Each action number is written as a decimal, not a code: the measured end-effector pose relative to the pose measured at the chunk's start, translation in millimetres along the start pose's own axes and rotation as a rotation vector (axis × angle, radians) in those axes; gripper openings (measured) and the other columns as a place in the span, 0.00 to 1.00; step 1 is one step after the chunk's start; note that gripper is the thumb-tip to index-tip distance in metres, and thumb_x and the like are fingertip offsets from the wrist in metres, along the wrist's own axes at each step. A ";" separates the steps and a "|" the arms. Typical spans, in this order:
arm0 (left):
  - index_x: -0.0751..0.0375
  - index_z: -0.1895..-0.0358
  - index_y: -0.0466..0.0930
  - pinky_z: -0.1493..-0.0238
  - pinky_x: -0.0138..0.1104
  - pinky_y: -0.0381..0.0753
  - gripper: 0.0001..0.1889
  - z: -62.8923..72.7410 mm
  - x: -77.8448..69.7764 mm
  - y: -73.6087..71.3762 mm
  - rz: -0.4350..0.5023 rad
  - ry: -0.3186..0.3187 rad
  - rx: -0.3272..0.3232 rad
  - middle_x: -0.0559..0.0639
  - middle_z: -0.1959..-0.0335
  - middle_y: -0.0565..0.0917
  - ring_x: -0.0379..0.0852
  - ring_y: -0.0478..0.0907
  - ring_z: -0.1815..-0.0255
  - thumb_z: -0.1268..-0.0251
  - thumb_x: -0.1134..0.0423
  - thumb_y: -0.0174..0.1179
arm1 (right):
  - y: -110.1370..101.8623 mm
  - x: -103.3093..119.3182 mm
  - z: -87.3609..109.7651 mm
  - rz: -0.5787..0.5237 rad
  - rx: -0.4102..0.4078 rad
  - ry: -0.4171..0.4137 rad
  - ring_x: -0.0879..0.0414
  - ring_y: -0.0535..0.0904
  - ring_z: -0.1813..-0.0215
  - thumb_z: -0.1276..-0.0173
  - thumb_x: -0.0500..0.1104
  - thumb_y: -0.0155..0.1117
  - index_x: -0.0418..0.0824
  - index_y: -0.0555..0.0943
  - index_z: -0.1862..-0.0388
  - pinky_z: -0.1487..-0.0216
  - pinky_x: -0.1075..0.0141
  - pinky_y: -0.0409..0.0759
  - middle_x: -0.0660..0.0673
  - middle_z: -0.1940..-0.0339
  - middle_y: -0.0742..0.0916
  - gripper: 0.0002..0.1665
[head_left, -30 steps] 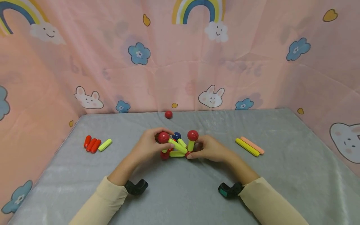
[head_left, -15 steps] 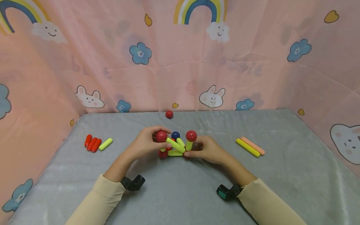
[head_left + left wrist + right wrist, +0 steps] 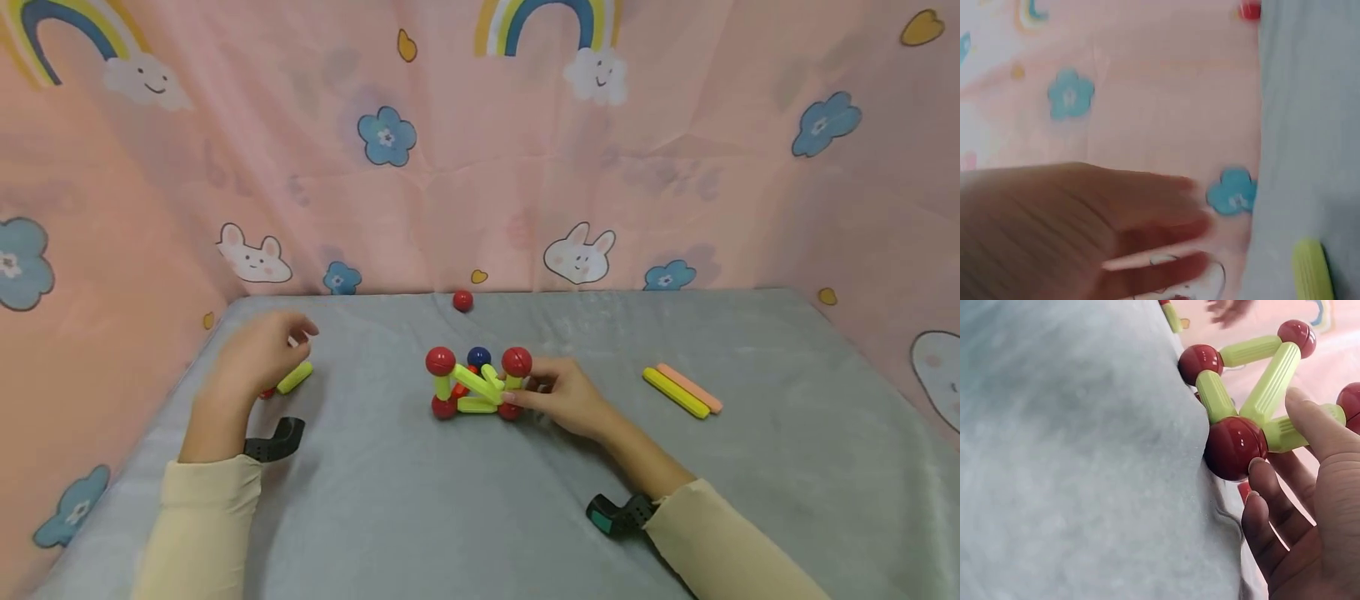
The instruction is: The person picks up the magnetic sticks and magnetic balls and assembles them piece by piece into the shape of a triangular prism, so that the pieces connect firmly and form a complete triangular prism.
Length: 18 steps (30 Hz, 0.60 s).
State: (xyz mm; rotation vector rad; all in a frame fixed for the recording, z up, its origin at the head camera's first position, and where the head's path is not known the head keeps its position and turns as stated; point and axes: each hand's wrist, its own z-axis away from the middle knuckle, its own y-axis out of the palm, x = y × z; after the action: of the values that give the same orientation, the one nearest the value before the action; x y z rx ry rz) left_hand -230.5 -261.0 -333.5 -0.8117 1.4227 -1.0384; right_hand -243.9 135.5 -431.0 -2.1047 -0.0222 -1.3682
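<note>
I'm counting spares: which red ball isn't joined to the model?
The lone ball at the far edge of the table; the other visible red balls join green sticks in the model.

The structure (image 3: pixel 478 384) is red, lime and blue.

Glossy balls (image 3: pixel 1235 449), ridged plastic sticks (image 3: pixel 1272 381)

The person wears beige cloth sleeves (image 3: pixel 197 521) and bent black wrist gadgets (image 3: pixel 276 442); the right gadget (image 3: pixel 628 513) has a green patch (image 3: pixel 601 522).
</note>
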 end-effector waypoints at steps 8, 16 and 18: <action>0.71 0.47 0.82 0.60 0.45 0.80 0.20 -3.5 26.9 12.1 -0.067 -0.112 0.148 0.67 0.55 0.83 0.55 0.80 0.62 0.41 0.64 0.66 | -0.6 3.5 1.1 0.011 0.027 -0.008 0.56 0.78 0.69 0.34 0.40 0.72 0.45 0.88 0.54 0.71 0.68 0.78 0.47 0.66 0.85 0.10; 0.71 0.44 0.81 0.51 0.51 0.79 0.17 -6.7 14.4 20.3 -0.015 -0.032 0.073 0.65 0.54 0.84 0.58 0.79 0.55 0.35 0.68 0.62 | 0.1 6.7 1.4 0.029 0.031 0.001 0.57 0.78 0.69 0.35 0.41 0.73 0.45 0.88 0.53 0.69 0.68 0.79 0.48 0.66 0.85 0.11; 0.68 0.39 0.78 0.48 0.52 0.79 0.19 -5.4 -2.3 15.1 0.046 0.016 0.010 0.64 0.49 0.83 0.58 0.79 0.50 0.30 0.65 0.60 | -0.2 7.7 1.3 0.033 0.034 0.004 0.57 0.78 0.70 0.35 0.41 0.73 0.45 0.88 0.53 0.70 0.68 0.79 0.48 0.67 0.85 0.11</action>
State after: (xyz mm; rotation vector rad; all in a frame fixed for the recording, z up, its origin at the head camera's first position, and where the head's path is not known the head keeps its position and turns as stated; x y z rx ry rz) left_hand -234.4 -252.5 -346.7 -0.7620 1.4427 -1.0182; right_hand -239.4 133.9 -424.8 -2.0660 -0.0093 -1.3433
